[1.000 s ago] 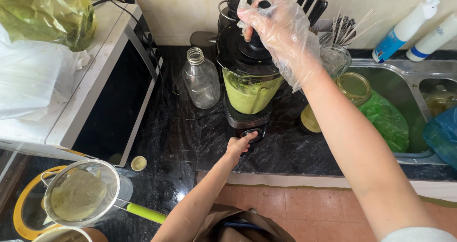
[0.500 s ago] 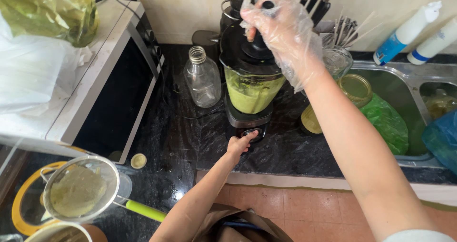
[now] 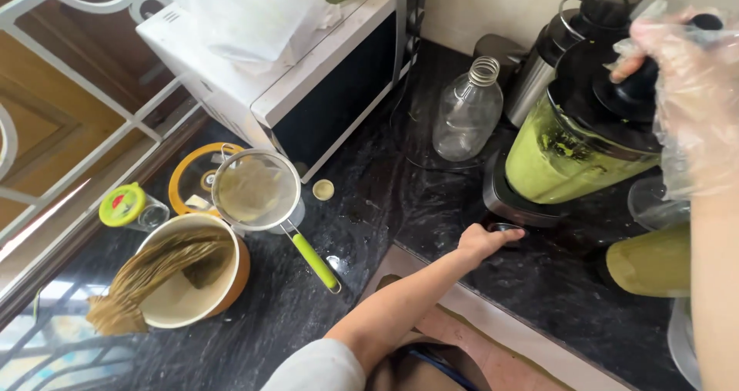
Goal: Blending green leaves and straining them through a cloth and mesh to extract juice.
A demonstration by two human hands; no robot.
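A blender with a jar of pale green liquid [image 3: 570, 156] stands on the black stone counter [image 3: 369, 214]. My right hand [image 3: 681, 91], in a thin clear plastic glove, presses down on the blender's black lid [image 3: 608, 98]. My left hand [image 3: 485, 241] reaches up from below, and its fingers rest on the control knob [image 3: 506, 228] on the blender's base. Neither hand holds anything loose.
An empty glass bottle [image 3: 466, 114] and a steel flask [image 3: 539, 68] stand left of the blender, with a white microwave [image 3: 323, 91] beyond. Nearer are a strainer [image 3: 254, 191] on a cup, a bowl of fibres [image 3: 185, 279], a green-lidded jar [image 3: 127, 206] and a jar of green liquid [image 3: 654, 264].
The view has swung left and tilted, so the sink is gone and the strainer and bowl show more. Both hands stay on the blender's lid and knob.
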